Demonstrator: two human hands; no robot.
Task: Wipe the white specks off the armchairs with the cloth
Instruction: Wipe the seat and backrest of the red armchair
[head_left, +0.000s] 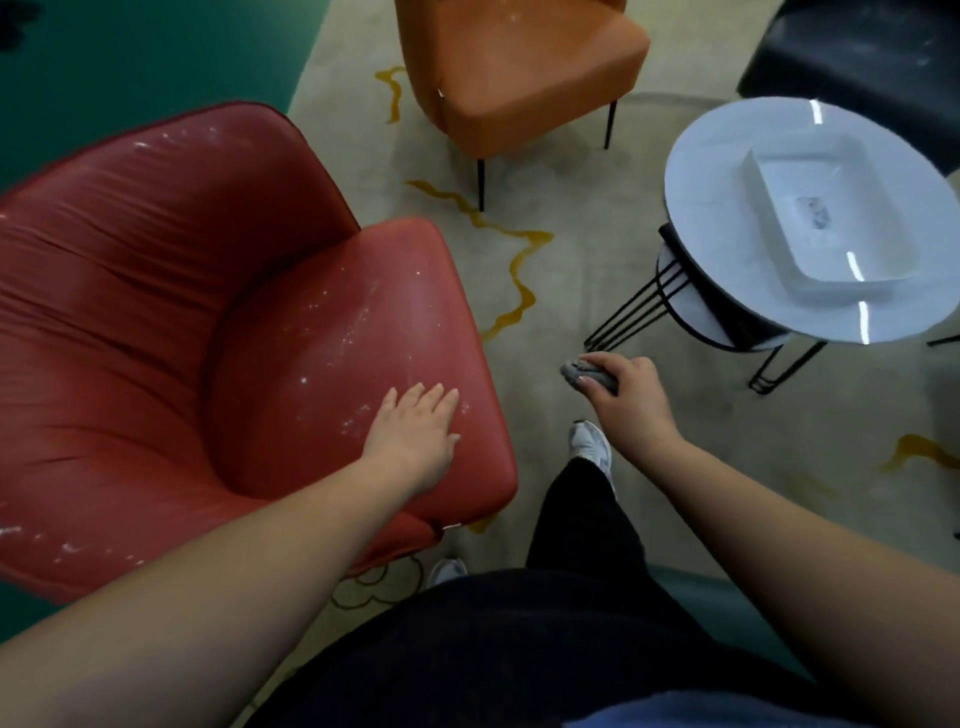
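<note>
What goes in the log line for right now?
left hand: flat on speckled red leather armchair seat | right hand: holds grey crumpled cloth | wiping: not begun

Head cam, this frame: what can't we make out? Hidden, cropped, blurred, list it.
- Cloth: mostly hidden inside the right hand; size and shape unclear.
- Black chair: cut off by the top and right edges.
- Orange chair: its back is cut off by the top edge.
- Red armchair: left side cropped; seat under the left hand hidden.
- Mark inside the white tray: too blurred to identify.
</note>
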